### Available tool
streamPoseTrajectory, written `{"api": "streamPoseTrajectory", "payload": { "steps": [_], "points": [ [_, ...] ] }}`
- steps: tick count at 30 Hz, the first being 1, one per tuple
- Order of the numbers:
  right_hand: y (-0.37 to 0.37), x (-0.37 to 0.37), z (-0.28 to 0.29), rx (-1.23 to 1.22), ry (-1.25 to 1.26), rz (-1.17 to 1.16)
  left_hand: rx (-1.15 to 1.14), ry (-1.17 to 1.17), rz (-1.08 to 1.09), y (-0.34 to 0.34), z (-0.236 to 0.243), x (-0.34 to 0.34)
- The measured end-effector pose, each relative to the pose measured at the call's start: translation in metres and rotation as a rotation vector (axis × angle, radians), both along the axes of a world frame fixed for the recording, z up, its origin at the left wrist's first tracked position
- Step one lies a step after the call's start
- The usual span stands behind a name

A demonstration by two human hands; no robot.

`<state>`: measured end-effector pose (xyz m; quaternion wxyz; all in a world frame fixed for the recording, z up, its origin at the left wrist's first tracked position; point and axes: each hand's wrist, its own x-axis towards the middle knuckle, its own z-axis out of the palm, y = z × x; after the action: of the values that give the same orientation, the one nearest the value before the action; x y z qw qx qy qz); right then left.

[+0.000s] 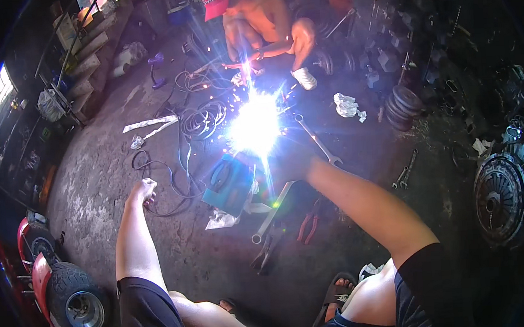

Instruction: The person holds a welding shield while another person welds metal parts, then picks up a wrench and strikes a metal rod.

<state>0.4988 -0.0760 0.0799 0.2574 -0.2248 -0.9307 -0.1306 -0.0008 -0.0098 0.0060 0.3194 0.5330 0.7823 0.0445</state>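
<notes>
A blinding white welding arc [255, 125] throws sparks in the middle of the view. My right hand [292, 161] reaches to the near right edge of that glare, where it shows only as a dark shape. Its fingers and anything in them are hidden. Out to the left, my left hand [148, 191] hangs above the floor with its fingers curled in. What it holds, if anything, cannot be made out. A black cable [183, 195] loops close by it. Between my hands sits a teal box [230, 186] with a black handle, below the glare.
Opposite me crouches a person in a red cap [214, 1]. Wrenches [317, 139] and red-handled pliers [308, 226] lie on the floor. Coiled cable [205, 119] is left of the arc. A wheel [78, 300] stands near left, a clutch plate [501, 200] at right, stairs [91, 63] far left.
</notes>
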Motion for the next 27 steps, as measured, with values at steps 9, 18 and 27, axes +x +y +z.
{"api": "streamPoseTrajectory", "payload": {
  "steps": [9,18,27],
  "points": [
    [-0.01,-0.001,0.01,-0.021,0.017,0.029,0.0,-0.009,0.007,-0.007,0.005,0.004],
    [0.003,0.002,0.002,-0.031,-0.031,-0.046,0.004,-0.017,0.029,-0.009,0.007,0.003],
    [0.016,0.009,-0.026,0.058,-0.101,-0.14,-0.008,0.015,0.044,-0.002,0.001,0.002]
  ]
}}
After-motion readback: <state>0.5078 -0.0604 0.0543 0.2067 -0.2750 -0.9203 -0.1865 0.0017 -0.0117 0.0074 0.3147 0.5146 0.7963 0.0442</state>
